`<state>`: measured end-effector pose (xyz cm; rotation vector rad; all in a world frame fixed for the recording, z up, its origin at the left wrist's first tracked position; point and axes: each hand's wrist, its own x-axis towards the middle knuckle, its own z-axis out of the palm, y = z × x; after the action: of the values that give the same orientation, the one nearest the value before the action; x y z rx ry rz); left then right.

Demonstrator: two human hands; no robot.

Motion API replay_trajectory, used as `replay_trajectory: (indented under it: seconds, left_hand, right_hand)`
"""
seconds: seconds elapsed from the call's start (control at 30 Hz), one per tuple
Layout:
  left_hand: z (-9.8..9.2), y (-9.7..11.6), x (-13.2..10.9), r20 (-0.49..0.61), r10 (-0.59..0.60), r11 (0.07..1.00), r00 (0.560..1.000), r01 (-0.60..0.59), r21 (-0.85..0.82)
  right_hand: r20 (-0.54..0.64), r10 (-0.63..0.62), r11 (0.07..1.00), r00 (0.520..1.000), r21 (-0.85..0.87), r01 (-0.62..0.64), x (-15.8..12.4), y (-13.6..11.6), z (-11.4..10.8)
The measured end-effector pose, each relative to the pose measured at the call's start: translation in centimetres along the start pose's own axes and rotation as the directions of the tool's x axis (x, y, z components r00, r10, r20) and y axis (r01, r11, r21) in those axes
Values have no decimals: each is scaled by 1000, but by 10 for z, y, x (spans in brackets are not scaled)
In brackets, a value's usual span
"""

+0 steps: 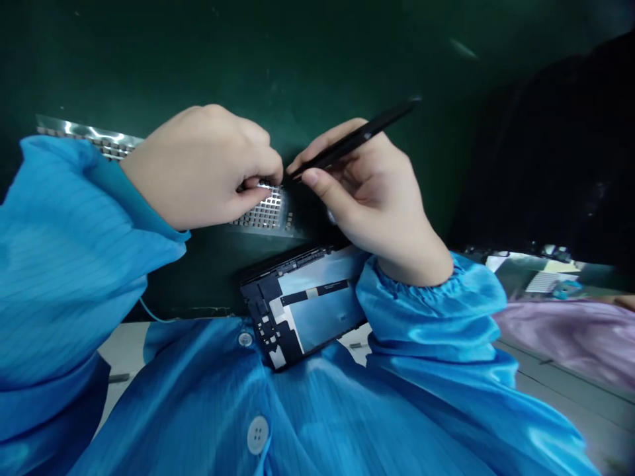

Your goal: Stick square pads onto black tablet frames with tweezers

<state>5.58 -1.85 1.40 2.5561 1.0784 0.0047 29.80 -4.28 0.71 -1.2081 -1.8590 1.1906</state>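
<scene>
My left hand is closed in a pinch on a clear sheet of small pads, near the sheet's upper right part. Rows of small grey-brown squares cover the sheet. Between the thumb and fingers of my right hand is a slim black tool that looks like tweezers. Its tip points down-left, close to my left fingertips; whether it touches a pad is hidden. Below the hands, an opened phone body lies tilted at the table's near edge, its inner side up. My right wrist and sleeve cover its right end.
A strip of similar pads lies on the green table, partly under my left sleeve. At the right stands a large dark object, with small parts below it. A person's pink sleeve shows at the right edge.
</scene>
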Motion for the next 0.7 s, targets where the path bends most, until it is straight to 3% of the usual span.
replay_trajectory:
  seconds: [0.47,0.6,0.7]
  left_hand:
    - [1,1,-2,-37,3,1000,999,-3,7]
    - [1,1,-2,-49,5,1000,999,-4,17]
    - [2,1,-3,-50,3,1000,999,-2,6]
  right_hand:
    - [-25,-1,1000,1000,29,2,-4,2,3]
    - [-223,24,974,974,226,28,-44,-15,12]
    - [-397,86,977,914,212,1,-93,-30,33]
